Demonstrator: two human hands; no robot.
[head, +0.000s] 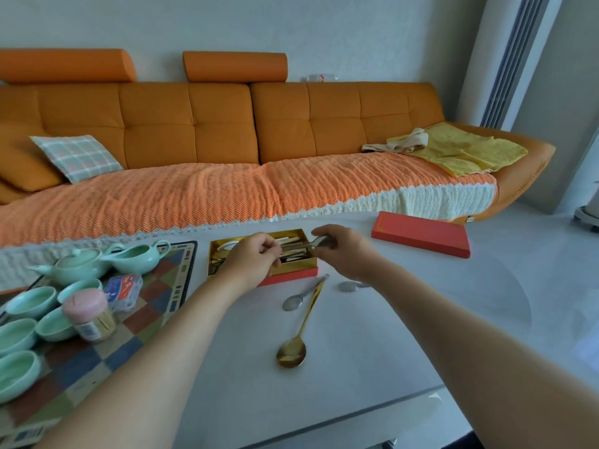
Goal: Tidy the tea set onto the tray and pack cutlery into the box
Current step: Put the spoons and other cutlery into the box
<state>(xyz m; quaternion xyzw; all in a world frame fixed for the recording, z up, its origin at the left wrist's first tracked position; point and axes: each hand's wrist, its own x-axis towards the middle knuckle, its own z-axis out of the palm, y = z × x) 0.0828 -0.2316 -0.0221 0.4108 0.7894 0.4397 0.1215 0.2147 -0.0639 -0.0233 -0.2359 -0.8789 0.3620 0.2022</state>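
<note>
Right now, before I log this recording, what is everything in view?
mint-green ceramic teapot: one, green, tray's far end
mint-green ceramic pitcher: one, green, beside teapot
mint-green ceramic cups: five, green, tray's left part
pink-lidded clear jar: one, among cups
blue-and-white small packet: one, behind jar
checked rectangular tray: one, multicoloured, table's left
gold-lined red cutlery box: one, table's middle, cutlery inside
flat red lid: one, table's far right
long gold spoon: one, on table
loose silver spoons: two, on table near box
held silver spoon: one, over box
white table: one
orange sofa: one, behind table
left hand: pinches held spoon's handle
right hand: grips its bowl end
</note>
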